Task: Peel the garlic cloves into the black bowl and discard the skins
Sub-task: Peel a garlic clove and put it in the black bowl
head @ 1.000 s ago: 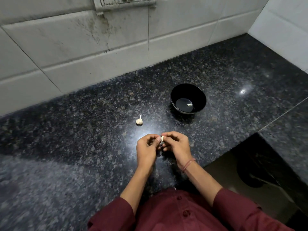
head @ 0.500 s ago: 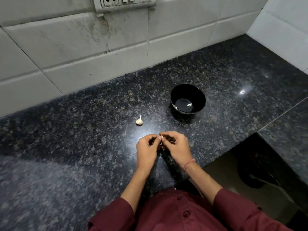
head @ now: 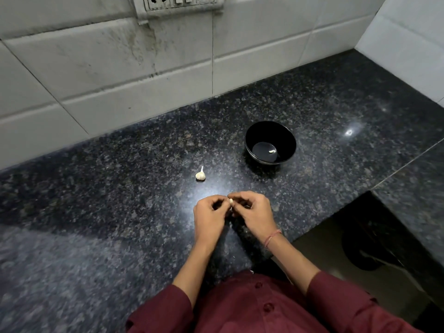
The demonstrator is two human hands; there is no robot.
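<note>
My left hand [head: 209, 218] and my right hand [head: 254, 215] meet above the dark granite counter [head: 120, 212], fingers curled. Between their fingertips they pinch a small pale garlic clove [head: 231, 201]; most of it is hidden by the fingers. A black bowl [head: 254, 131] stands beyond my right hand, with one peeled clove [head: 271, 151] on its bottom. To the left of the bowl, a small garlic bulb [head: 200, 175] with a thin stalk lies on the counter.
A white tiled wall [head: 120, 75] runs along the back, with a switch and socket plate [head: 177, 1] at the top. The wall turns a corner at the right. The counter steps down at the lower right to a dark recess [head: 374, 255].
Both hands stay together in the same spot on the clove; the fingers have shifted slightly around it. The bowl and the bulb have not moved.
</note>
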